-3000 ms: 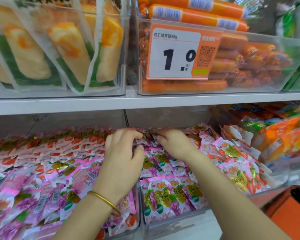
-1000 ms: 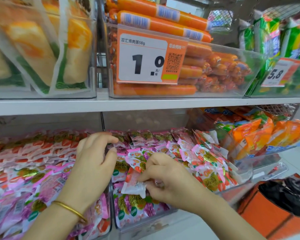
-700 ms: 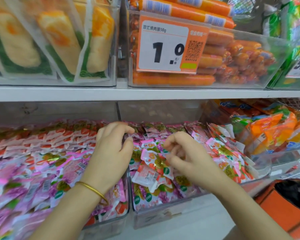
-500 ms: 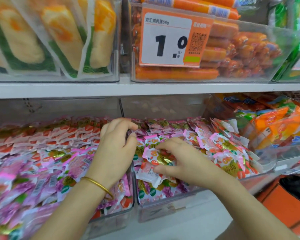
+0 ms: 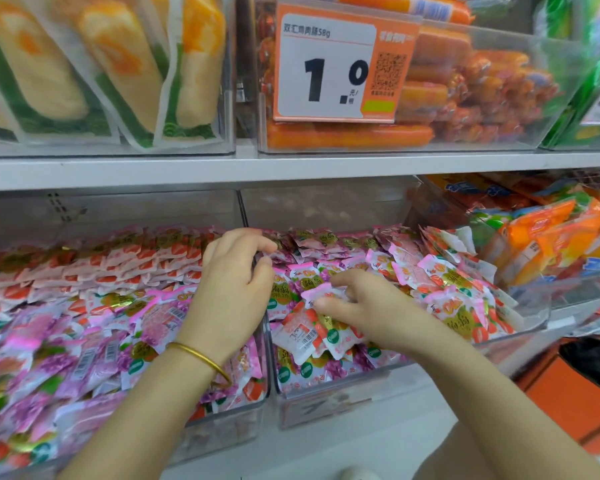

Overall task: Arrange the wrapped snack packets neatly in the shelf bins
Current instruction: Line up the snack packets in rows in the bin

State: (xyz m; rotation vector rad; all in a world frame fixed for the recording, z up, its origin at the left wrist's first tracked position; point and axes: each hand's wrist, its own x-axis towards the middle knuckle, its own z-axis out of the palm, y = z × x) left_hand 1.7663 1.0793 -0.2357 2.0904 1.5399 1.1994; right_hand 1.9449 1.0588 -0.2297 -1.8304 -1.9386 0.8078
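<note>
Two clear shelf bins on the lower shelf hold many small pink and white wrapped snack packets. The left bin [image 5: 229, 424] is piled with purple and strawberry packets [image 5: 84, 323]. In the middle bin [image 5: 329, 403] lie pink packets with orange and purple fruit prints [image 5: 447, 289]. My left hand [image 5: 236, 289], with a gold bangle at the wrist, is curled over the divider between the bins, fingertips on the rear packets. My right hand [image 5: 357, 310] pinches a pink packet [image 5: 321, 292] above the front of the middle bin, over a loose packet with a barcode [image 5: 302, 337].
The upper shelf carries a bin of corn packs [image 5: 118, 71] and a bin of orange sausages [image 5: 458, 88] with a price tag [image 5: 340, 67]. To the right stands a bin of orange snack bags [image 5: 551, 233]. An orange crate [image 5: 575, 400] sits low at right.
My right hand has shifted slightly back over the front of the middle bin and now pinches a pink packet. My left hand stays on the divider. The view has tilted a little.
</note>
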